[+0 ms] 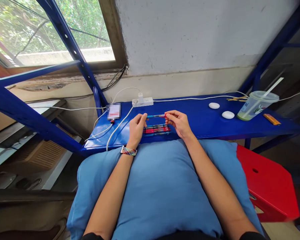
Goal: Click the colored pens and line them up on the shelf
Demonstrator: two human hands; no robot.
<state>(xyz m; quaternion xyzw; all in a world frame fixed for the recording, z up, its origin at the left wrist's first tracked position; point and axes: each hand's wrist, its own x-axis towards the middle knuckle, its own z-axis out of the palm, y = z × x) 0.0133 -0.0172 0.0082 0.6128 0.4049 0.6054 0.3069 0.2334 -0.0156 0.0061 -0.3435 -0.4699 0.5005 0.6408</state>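
Note:
A pen (155, 116) with a blue barrel and a red part at its right end is stretched level between my two hands, above the blue shelf (197, 125). Finger and thumb of my left hand (137, 126) are closed on its blue end. My right hand (178, 122) pinches the red end. Just below, several pens (157, 130) in blue, red and dark colours lie side by side on the shelf, partly behind my fingers. A woven multicoloured watch band (129, 151) is around my left wrist.
A white power strip (143, 101) with cables stands at the back. To the right are two white egg-shaped objects (228, 115), a plastic cup (257, 105) with a straw and an orange packet (272, 119). A blue pillow (160, 186) lies under my forearms, beside a red stool (267, 186).

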